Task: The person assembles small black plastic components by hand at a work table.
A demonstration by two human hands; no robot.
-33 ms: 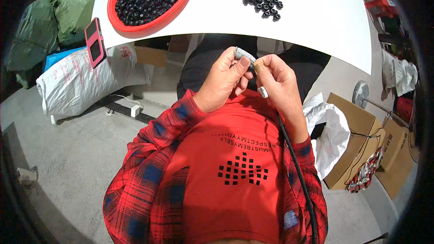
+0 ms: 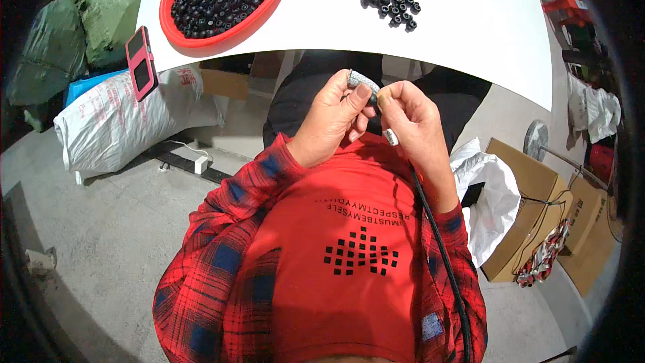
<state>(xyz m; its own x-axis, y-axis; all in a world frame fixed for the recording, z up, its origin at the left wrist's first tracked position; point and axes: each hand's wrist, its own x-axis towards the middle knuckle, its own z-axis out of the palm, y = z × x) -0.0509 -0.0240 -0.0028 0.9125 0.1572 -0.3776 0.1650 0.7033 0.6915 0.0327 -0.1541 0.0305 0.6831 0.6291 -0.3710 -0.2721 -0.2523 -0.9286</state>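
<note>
My left hand (image 2: 336, 114) and my right hand (image 2: 415, 118) meet just off the table's near edge, above my lap. A grey speckled wrap (image 2: 363, 83) covers my left index finger. Between my left thumb and that finger is a small black round part (image 2: 374, 101), mostly hidden by the fingers. My right thumb and index finger pinch close against the same spot; whether they grip the part too, or something thin at it, is hidden. White tape (image 2: 391, 137) is wound on another finger of my right hand.
On the white table (image 2: 484, 33) stand a red basin (image 2: 284, 0) full of small black round parts and a loose pile (image 2: 388, 1) of them. A pink phone case (image 2: 142, 64) leans at the edge. A white sack (image 2: 114, 128) and cardboard boxes (image 2: 504, 228) flank me.
</note>
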